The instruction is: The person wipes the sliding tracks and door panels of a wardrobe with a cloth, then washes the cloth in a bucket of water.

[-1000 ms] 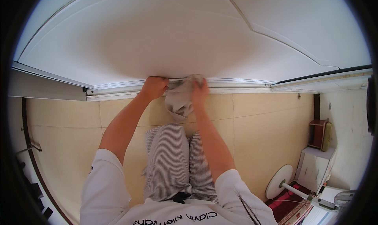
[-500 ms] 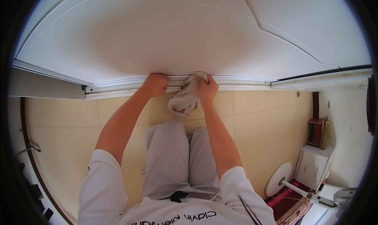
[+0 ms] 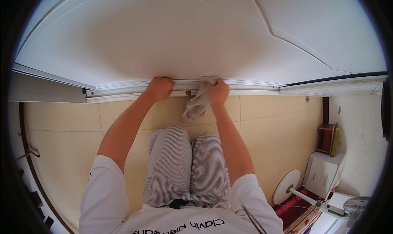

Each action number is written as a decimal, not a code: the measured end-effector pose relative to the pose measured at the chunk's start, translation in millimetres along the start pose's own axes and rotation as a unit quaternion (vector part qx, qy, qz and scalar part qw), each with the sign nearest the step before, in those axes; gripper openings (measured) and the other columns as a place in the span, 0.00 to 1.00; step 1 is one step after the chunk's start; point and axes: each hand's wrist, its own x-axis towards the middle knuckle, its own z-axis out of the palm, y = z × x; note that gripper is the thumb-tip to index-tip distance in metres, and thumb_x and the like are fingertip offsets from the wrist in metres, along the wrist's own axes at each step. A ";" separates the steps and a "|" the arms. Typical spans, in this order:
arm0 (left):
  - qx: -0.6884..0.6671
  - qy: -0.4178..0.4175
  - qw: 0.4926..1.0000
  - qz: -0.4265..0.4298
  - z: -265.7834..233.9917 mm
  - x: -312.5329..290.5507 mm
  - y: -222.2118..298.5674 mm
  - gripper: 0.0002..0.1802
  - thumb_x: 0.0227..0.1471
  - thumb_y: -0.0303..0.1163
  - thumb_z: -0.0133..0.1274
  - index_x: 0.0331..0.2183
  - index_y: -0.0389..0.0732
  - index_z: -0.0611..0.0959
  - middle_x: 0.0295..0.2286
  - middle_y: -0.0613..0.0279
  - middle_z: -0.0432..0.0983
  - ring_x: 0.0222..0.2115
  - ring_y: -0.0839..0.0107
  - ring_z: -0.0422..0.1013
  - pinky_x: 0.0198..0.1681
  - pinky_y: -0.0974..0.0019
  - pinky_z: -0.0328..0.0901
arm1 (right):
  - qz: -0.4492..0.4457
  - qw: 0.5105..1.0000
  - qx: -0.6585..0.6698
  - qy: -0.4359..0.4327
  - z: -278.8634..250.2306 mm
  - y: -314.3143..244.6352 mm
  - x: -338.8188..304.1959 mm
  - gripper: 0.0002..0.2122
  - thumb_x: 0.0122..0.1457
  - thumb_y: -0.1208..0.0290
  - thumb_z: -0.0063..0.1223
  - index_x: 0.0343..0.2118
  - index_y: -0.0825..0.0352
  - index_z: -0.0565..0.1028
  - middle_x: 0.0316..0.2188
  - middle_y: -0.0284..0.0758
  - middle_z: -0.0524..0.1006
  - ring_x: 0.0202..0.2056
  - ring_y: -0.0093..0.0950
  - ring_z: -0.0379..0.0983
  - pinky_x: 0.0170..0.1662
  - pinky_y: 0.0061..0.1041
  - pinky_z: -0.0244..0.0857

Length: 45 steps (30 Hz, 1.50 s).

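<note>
Pinched in my right hand [image 3: 219,91] is a crumpled grey-beige cloth [image 3: 197,106]. Its upper end lies against the white sliding-door track [image 3: 254,87], and the rest hangs toward the floor. To the left, my left hand [image 3: 160,89] is closed in a fist at the same track, against the foot of the white door panel [image 3: 176,41]. Whatever those fingers may hold is hidden. A small reddish-brown spot shows on the track between my hands.
Beige floor tiles [image 3: 266,139] stretch around my bent knees in striped trousers [image 3: 168,164]. At the right are a pedestal fan [image 3: 305,195], a white box [image 3: 323,172], a small brown shelf [image 3: 326,137] and a red patterned mat [image 3: 297,209].
My right hand has slid slightly right along the track, drawing the cloth with it. The reddish-brown spot shows more clearly now. My left hand stays about where it was.
</note>
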 end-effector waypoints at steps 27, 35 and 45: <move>0.008 -0.019 0.998 -0.058 -4.3 -6.0 -0.9 0.05 0.38 0.30 0.52 0.19 0.40 0.77 0.24 0.57 0.74 0.30 0.57 0.71 0.34 0.56 0.66 | 0.057 0.996 0.058 0.043 -12.9 -15.2 -7.7 0.14 0.39 0.62 0.64 0.25 0.68 0.75 0.20 0.40 0.76 0.23 0.38 0.72 0.28 0.32 0.64; -0.011 0.004 0.998 -0.064 4.3 -6.7 -6.7 0.07 0.38 0.31 0.53 0.18 0.39 0.76 0.22 0.57 0.74 0.28 0.56 0.71 0.32 0.56 0.66 | -0.030 1.000 -0.006 0.001 36.8 -50.7 -33.9 0.17 0.37 0.60 0.66 0.23 0.69 0.74 0.17 0.41 0.74 0.20 0.38 0.70 0.27 0.35 0.63; 0.007 -0.033 0.997 -0.070 -6.8 2.8 9.3 0.05 0.37 0.30 0.52 0.21 0.39 0.78 0.25 0.54 0.75 0.30 0.56 0.72 0.35 0.56 0.67 | -0.029 0.998 -0.045 -0.022 34.5 -48.9 -32.7 0.14 0.40 0.63 0.62 0.28 0.65 0.76 0.23 0.41 0.76 0.27 0.40 0.73 0.32 0.37 0.65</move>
